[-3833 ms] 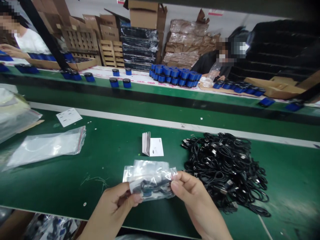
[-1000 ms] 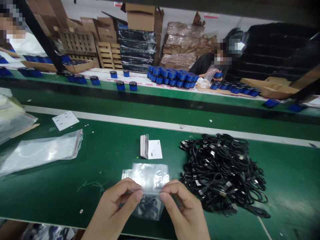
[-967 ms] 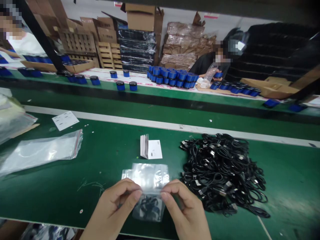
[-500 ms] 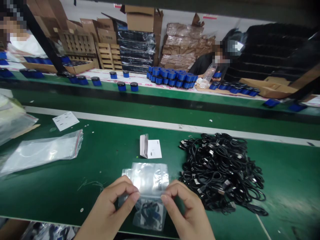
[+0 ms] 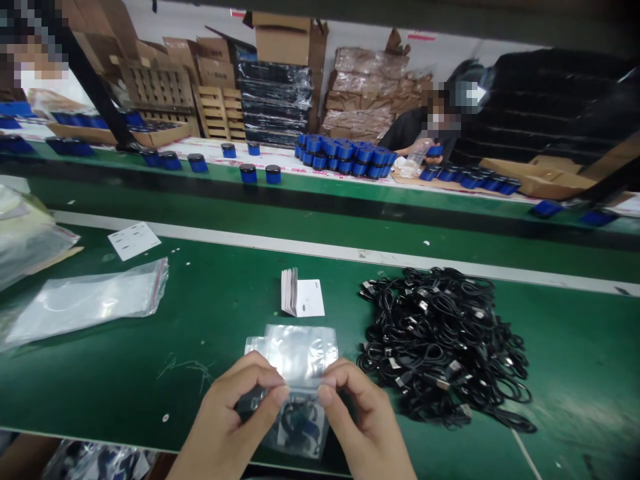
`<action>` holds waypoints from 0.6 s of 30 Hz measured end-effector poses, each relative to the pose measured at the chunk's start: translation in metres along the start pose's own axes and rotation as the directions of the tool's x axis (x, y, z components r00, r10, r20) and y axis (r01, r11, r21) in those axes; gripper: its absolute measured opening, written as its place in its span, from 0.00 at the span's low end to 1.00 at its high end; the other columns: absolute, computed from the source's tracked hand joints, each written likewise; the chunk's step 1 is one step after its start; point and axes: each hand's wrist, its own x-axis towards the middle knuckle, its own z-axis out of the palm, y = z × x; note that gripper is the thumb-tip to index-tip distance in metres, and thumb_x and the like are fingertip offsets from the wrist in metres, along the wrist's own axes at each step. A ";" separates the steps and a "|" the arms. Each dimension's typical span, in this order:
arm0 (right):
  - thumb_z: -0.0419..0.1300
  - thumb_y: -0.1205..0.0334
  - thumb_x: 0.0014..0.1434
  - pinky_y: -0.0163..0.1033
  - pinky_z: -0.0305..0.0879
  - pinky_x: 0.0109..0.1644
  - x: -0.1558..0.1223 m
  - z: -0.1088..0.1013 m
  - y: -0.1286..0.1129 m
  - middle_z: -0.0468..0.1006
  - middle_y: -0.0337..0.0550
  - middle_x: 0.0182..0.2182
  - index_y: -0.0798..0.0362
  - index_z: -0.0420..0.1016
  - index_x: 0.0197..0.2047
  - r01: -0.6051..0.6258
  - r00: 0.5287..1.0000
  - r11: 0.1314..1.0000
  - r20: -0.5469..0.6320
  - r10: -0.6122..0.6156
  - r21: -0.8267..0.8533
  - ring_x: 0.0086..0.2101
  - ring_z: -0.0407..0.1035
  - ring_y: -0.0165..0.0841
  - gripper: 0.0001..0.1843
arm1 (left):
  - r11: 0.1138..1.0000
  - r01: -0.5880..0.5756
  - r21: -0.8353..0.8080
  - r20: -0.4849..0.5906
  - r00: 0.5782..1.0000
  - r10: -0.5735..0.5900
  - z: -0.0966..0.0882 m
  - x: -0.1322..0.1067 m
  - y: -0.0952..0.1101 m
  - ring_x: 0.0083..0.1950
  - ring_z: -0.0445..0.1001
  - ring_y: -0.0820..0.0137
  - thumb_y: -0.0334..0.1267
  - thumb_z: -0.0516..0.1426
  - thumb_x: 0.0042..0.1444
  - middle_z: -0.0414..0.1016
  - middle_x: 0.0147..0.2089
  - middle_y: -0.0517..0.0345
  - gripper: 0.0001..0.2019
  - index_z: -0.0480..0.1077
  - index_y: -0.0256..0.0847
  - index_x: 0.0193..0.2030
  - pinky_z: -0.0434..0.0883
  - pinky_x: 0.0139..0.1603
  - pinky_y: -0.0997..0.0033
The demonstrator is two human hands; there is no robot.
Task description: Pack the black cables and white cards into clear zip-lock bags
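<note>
Both thumbs and forefingers pinch the top edge of a clear zip bag (image 5: 303,437), my left hand (image 5: 245,407) at one side and my right hand (image 5: 357,410) at the other. Something dark, looking like a coiled cable, shows through the plastic with a pale piece beside it. Behind the fingertips lie more clear zip bags (image 5: 300,347), flat on the green table. Beyond these stands a small stack of folded leaflets (image 5: 289,293), with one white leaflet (image 5: 311,299) lying against it. To the right of my right hand spreads a heap of black USB cables (image 5: 445,347).
A large clear bag (image 5: 90,293) and a white printed sheet (image 5: 134,241) lie at left. Filled bags (image 5: 97,460) sit below the table edge. Across the green line, blue jars with black lids (image 5: 345,157) stand in rows, and two people work there.
My hands have drawn slightly closer together along the bag's top edge, the left moving right and the right moving left. Both still pinch it.
</note>
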 end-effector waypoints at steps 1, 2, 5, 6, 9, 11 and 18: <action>0.52 0.56 0.63 0.33 0.59 0.33 -0.001 0.005 0.002 0.66 0.37 0.26 0.51 0.67 0.31 -0.026 1.000 0.998 -0.016 0.026 0.049 0.28 0.62 0.31 0.11 | 1.000 0.005 -0.031 -0.018 1.000 -0.006 0.002 0.000 0.001 0.31 0.69 0.73 0.40 0.56 0.56 0.69 0.29 0.63 0.08 0.71 0.43 0.28 0.65 0.32 0.79; 0.51 0.55 0.63 0.33 0.59 0.32 -0.002 0.011 0.004 0.65 0.36 0.25 0.51 0.67 0.32 -0.043 0.998 0.995 -0.040 0.047 0.095 0.28 0.61 0.31 0.12 | 0.998 0.008 -0.063 -0.030 1.000 -0.010 0.005 -0.001 0.001 0.29 0.68 0.73 0.40 0.56 0.57 0.67 0.28 0.63 0.08 0.70 0.43 0.28 0.65 0.30 0.79; 0.51 0.54 0.63 0.32 0.57 0.30 -0.002 0.028 0.006 0.65 0.36 0.24 0.51 0.67 0.28 0.000 0.987 0.985 -0.157 0.028 0.175 0.26 0.60 0.30 0.15 | 0.982 0.042 -0.183 -0.071 0.996 -0.056 0.017 -0.003 0.002 0.27 0.67 0.74 0.45 0.56 0.56 0.66 0.27 0.64 0.11 0.69 0.43 0.27 0.65 0.27 0.80; 0.52 0.55 0.63 0.32 0.57 0.30 -0.001 0.033 0.006 0.65 0.36 0.24 0.51 0.67 0.26 0.036 0.980 0.983 -0.201 0.001 0.182 0.26 0.60 0.30 0.16 | 0.973 0.062 -0.222 -0.083 0.993 -0.082 0.022 -0.005 0.001 0.28 0.68 0.73 0.48 0.56 0.56 0.68 0.27 0.64 0.12 0.70 0.43 0.29 0.67 0.28 0.79; 0.53 0.54 0.63 0.32 0.58 0.30 0.000 0.043 0.006 0.66 0.36 0.23 0.52 0.67 0.25 0.081 0.950 0.984 -0.310 -0.029 0.159 0.25 0.62 0.29 0.17 | 0.972 0.096 -0.212 -0.135 0.983 -0.127 0.035 -0.012 -0.003 0.32 0.74 0.68 0.53 0.55 0.55 0.76 0.30 0.59 0.16 0.74 0.44 0.35 0.72 0.37 0.74; 0.54 0.52 0.62 0.32 0.59 0.26 -0.002 0.048 0.007 0.66 0.35 0.20 0.51 0.67 0.24 0.055 0.934 0.990 -0.358 -0.004 0.133 0.22 0.61 0.29 0.17 | 0.989 0.089 -0.119 -0.206 0.972 -0.112 0.040 -0.018 -0.007 0.34 0.76 0.64 0.55 0.54 0.54 0.79 0.33 0.55 0.17 0.75 0.45 0.36 0.74 0.40 0.69; 0.54 0.52 0.62 0.33 0.59 0.23 -0.016 0.061 0.016 0.69 0.37 0.17 0.51 0.69 0.27 0.043 0.914 0.998 -0.402 -0.057 -0.043 0.19 0.62 0.30 0.16 | 0.997 0.042 -0.061 -0.148 0.988 -0.050 0.040 -0.021 -0.016 0.27 0.75 0.63 0.56 0.50 0.57 0.78 0.26 0.55 0.20 0.76 0.48 0.28 0.75 0.32 0.67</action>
